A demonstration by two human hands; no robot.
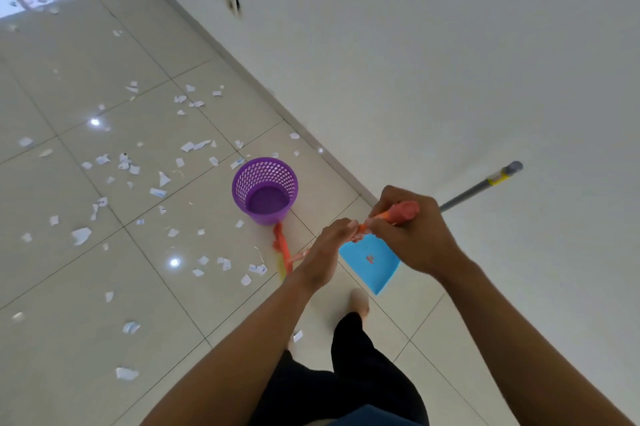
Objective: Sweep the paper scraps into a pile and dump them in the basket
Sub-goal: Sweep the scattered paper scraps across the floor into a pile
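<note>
Both grips are on a broom. The right grip (415,235) has its fingers curled tightly round the top end of the orange broom handle (403,211), the knob showing above the knuckles. The left grip (323,249) is wrapped round the same handle just below, and the two nearly touch. The handle slants down and to the left to the orange and yellow bristles (281,245), which lie on the floor (69,287) just beside the base of the basket (266,217).

The purple basket, a mesh-sided bin, stands upright on the pale tiles near the wall (450,62), mouth up.

White paper scraps (81,235) lie scattered over the tiles, not piled: most are left of the basket and beyond it, a few are close to the bristles, and one (298,335) is by the person's leg.

A blue dustpan (377,273) sits on the floor under the grips, partly hidden by them, with a small red mark on its face. Its grey pole (474,191), banded yellow near the tip, leans up against the wall to the right.

A bare foot (358,301) and dark trousers (363,373) show below
</note>
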